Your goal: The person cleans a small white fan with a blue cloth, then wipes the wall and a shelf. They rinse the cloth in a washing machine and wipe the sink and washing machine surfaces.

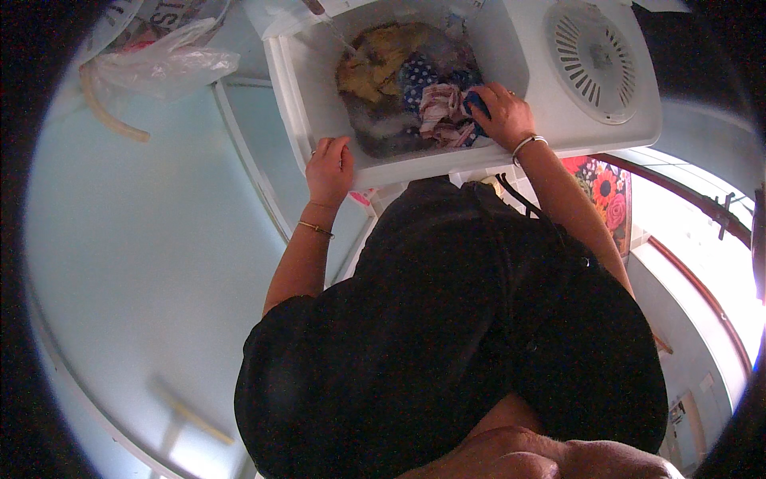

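Observation:
My right hand (501, 115), with a silver bangle at the wrist, reaches over the front wall of a white twin-tub washing machine's wash tub (505, 36). Its fingers and thumb pinch a dark blue cloth (477, 105). Against that cloth lies a pink-and-white striped cloth (441, 108), and a blue polka-dot cloth (417, 81) is just behind. A mustard-yellow cloth (383, 57) sits farther left among wet laundry in greyish water. My left hand (330, 169) rests on the tub's front left rim, thumb apart from the fingers, holding no cloth.
Water (338, 36) runs into the tub from above. Right of the tub is a round slotted lid (592, 63). A clear plastic bag (167, 69) and a pale hose (108, 114) hang at upper left. A frosted panel (149, 239) stands to the left, a floral panel (604, 191) to the right.

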A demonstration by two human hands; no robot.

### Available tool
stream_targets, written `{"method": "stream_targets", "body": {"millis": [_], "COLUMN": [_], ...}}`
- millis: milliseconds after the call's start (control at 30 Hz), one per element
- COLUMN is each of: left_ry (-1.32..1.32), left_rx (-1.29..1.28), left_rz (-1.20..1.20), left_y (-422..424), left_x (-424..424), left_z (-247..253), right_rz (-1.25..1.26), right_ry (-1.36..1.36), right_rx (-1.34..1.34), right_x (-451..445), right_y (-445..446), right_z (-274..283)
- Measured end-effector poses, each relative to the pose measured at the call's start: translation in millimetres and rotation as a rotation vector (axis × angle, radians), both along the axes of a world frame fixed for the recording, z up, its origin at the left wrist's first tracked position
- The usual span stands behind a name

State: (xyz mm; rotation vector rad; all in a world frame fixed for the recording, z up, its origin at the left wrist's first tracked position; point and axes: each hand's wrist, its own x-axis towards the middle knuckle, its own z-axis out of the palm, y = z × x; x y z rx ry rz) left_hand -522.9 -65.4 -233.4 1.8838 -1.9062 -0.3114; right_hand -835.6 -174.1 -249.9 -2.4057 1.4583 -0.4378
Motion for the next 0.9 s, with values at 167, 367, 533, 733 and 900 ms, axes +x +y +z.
{"method": "stream_targets", "body": {"millis": [167,367,533,733,900], "left_ry": [-0.004,-0.001,-0.015,0.028,-0.005], "left_rx": [0.007,-0.001,-0.003,-0.005,-0.022], "left_rz": [0.000,0.000,0.003,0.003,-0.012], "left_y": [0.3,1.4,1.5,2.6,1.9], "left_x": [0.4,1.4,1.8,1.8,2.8], "left_z": [-1.3,-1.2,-1.1,-0.7,0.5], "right_rz": [-0.010,0.009,0.008,-0.003,-0.005], "right_ry": [0.011,0.004,-0.005,-0.007,-0.016], "right_rx": [0.019,-0.042,-0.039,-0.021,-0.029], "right_x": [-1.1,-0.8,0.3,0.7,0.3], "right_y": [0.2,1.6,1.5,1.7,1.8], "right_z": [-0.2,-1.0,-0.3,-2.6,-1.7]}}
